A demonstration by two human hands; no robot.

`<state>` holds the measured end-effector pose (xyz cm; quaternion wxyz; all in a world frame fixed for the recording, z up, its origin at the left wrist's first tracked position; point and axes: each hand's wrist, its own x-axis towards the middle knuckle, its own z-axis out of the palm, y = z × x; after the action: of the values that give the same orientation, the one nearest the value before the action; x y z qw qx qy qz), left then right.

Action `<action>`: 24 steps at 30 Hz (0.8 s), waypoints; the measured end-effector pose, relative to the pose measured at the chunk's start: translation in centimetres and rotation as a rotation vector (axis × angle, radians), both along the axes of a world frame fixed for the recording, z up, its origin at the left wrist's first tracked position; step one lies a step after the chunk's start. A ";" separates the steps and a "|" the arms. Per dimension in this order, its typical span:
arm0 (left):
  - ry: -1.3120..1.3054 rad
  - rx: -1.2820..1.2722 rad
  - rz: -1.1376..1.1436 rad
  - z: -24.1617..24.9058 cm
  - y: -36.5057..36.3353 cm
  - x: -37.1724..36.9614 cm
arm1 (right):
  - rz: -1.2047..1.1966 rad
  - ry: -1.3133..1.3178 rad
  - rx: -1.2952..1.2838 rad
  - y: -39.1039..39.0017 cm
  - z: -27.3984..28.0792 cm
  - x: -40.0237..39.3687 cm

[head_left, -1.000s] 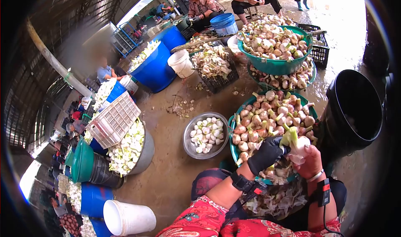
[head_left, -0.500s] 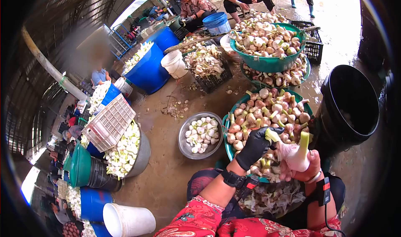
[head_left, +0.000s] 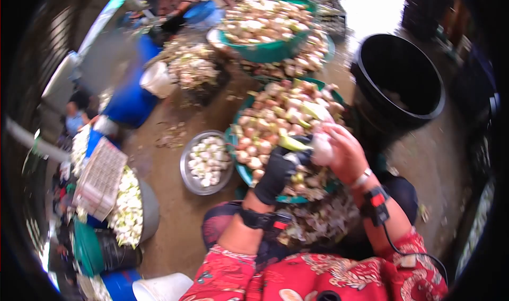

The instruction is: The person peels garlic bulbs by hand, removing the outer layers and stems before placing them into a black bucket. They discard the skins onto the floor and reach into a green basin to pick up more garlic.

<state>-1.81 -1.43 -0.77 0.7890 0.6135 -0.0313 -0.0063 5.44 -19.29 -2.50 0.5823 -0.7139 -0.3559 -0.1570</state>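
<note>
My right hand (head_left: 345,155), bare with a pale band at the wrist, is closed round a garlic bulb (head_left: 322,150) that is blurred by motion. Its pale stem points up and away. Beside it, my left hand (head_left: 277,172) in a black glove has its fingers closed on a strip of garlic skin (head_left: 292,143), pale green at the end. Both hands are above a green basin (head_left: 231,136) heaped with untrimmed garlic (head_left: 265,121). Left of the basin stands a metal bowl (head_left: 184,169) of clean white bulbs (head_left: 209,160).
Loose peelings (head_left: 323,221) lie below my hands. A large black bucket (head_left: 366,83) stands at right. Ahead are another heaped green basin (head_left: 265,50) and a crate of peelings (head_left: 191,70). At left are a tilted crate (head_left: 101,179) and a white bucket (head_left: 161,288). Other people sit farther off.
The view has swung, so the surroundings sit farther left and higher. My hands have come closer together, and the bulb's stem now leans away from me.
</note>
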 end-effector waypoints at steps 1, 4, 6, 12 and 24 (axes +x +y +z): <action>-0.089 0.077 0.033 0.9 -0.6 0.0 | 0.176 0.563 0.432 0.1 -0.5 0.0; 0.153 -0.209 0.097 0.4 0.5 0.5 | 0.429 1.030 1.154 0.2 2.6 -0.1; -0.077 0.394 0.187 -0.7 2.0 0.6 | 0.628 0.977 1.039 -1.8 4.4 -0.3; -0.097 0.425 0.203 -0.5 1.5 0.6 | 0.648 1.084 -0.557 -4.1 2.5 -2.9; -0.041 0.352 0.146 1.8 -2.9 0.4 | 0.002 0.419 -0.029 -3.8 1.9 -1.0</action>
<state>-1.43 -4.30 1.04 0.6670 0.7428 -0.0013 0.0580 4.43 -23.05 -0.61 0.6334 -0.7389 -0.2299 0.0006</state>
